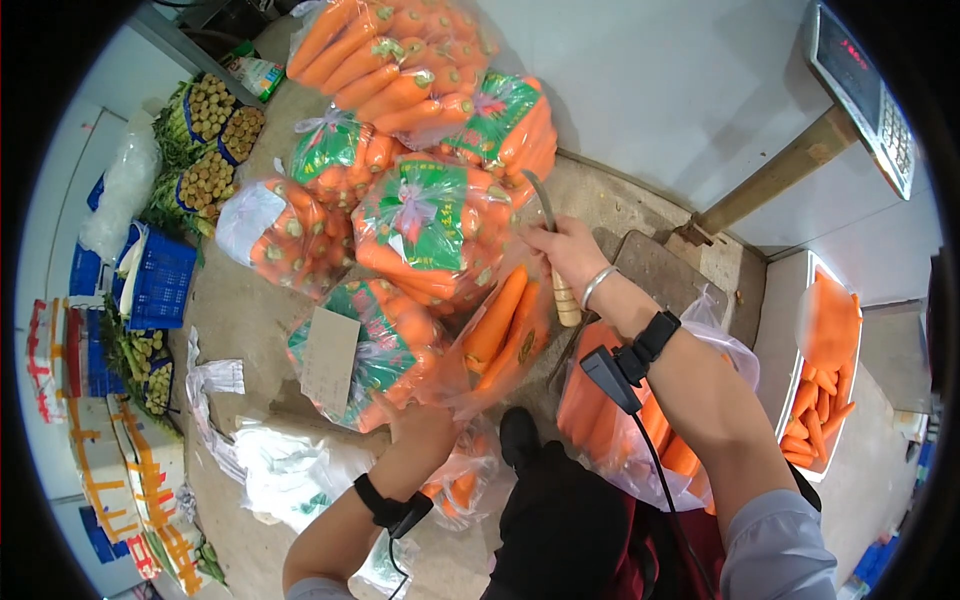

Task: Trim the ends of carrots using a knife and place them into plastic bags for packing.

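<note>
My right hand (pixel 568 258) is closed round a small sickle, its curved blade (pixel 543 198) pointing away from me and its pale ridged handle (pixel 567 302) hanging below the fist. My left hand (pixel 418 432) is closed on the near edge of a clear plastic bag (pixel 450 385); some fingertips are hidden. Large carrots (pixel 497 322) show inside this bag, between my two hands. Just beyond my left fingers lies a carrot bag with a green label and a brown card (pixel 331 362) on it. Another tied carrot bag (pixel 425 225) touches it at the far side.
More carrot bags (pixel 390 60) are piled against the wall. A pink-tinted bag of carrots (pixel 600 400) stands under my right forearm, and a white foam box (pixel 785 340) of carrots at right. A scale (pixel 865 95) rises on a post. Blue baskets (pixel 160 280) line the left.
</note>
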Demonstrator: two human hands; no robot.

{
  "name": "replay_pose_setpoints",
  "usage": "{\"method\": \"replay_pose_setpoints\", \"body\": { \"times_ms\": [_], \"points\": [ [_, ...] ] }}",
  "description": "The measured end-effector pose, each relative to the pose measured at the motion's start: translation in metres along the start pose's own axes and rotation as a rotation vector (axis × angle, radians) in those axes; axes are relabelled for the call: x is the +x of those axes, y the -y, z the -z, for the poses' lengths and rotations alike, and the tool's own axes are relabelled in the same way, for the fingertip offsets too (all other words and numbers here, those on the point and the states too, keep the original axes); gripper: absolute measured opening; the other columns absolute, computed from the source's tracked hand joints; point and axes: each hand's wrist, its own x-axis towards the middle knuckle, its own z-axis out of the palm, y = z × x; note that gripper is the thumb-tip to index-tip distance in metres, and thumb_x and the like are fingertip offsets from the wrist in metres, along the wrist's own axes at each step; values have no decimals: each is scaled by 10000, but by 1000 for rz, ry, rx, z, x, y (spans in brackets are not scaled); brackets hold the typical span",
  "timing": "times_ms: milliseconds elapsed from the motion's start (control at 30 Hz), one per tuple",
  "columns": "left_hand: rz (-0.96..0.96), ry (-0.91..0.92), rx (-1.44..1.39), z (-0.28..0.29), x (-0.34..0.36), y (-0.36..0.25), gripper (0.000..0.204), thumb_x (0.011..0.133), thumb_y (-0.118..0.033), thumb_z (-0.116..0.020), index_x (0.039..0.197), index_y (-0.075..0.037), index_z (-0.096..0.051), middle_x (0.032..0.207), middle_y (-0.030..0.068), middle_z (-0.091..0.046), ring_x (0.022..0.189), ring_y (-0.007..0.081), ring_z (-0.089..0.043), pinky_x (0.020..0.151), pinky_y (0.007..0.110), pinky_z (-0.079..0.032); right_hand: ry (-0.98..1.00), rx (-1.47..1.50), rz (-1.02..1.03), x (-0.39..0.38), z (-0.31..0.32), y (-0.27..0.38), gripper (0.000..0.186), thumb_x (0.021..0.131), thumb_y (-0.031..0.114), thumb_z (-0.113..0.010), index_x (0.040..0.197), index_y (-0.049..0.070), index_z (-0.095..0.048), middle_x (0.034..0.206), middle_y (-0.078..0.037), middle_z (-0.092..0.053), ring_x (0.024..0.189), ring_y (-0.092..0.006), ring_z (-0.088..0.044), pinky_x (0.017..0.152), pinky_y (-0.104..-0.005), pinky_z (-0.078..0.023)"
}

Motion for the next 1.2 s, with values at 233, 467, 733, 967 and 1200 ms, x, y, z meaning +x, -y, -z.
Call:
{"method": "replay_pose_setpoints", "body": {
  "times_ms": [233, 467, 733, 967, 1200],
  "points": [
    [-130, -222, -12, 12, 6, -36, 277, 797, -380, -585, 796, -119, -680, 665, 67, -617, 659, 249, -601, 856, 714, -260, 78, -340, -165, -35, 41, 11, 276, 801, 210, -599, 968, -5, -551, 725, -41, -533, 454, -99, -478, 398, -269, -413],
    [-5, -33, -1117, 29, -4, -44, 257, 784, -338, -596, 829, -94, -662, 671, 84, -620, 641, 258, -606, 781, 569, -401, -68, -140, -58, -154, 116, 56, 281, 798, 186, -606, 1007, 8, -549, 691, -30, -535, 501, -85, -481, 436, -237, -408],
    [-259, -260, -226, 136, 13, -76, 289, 778, -270, -591, 935, -27, -608, 786, 187, -626, 733, 295, -630, 617, 372, -484, -293, 158, 71, -319, 219, 55, 457, 913, 435, -443, 1073, 12, -511, 842, -65, -599, 487, -65, -446, 429, -214, -399],
    [-574, -17, -462, 181, 35, -251, 269, 764, -236, -604, 916, -15, -621, 871, 169, -641, 825, 301, -626, 742, 376, -484, -492, 528, 80, -358, 253, 10, 482, 917, 475, -404, 1013, 20, -530, 793, -71, -588, 475, -78, -455, 422, -211, -403],
    [72, 85, -572, 72, 56, -367, 498, 726, -248, -641, 1098, 32, -465, 1091, 243, -576, 1036, 365, -555, 878, 432, -444, -500, 539, 133, -366, 271, -2, 517, 919, 510, -360, 1010, 31, -533, 749, -43, -591, 458, -68, -461, 418, -205, -407]
  ]
}}
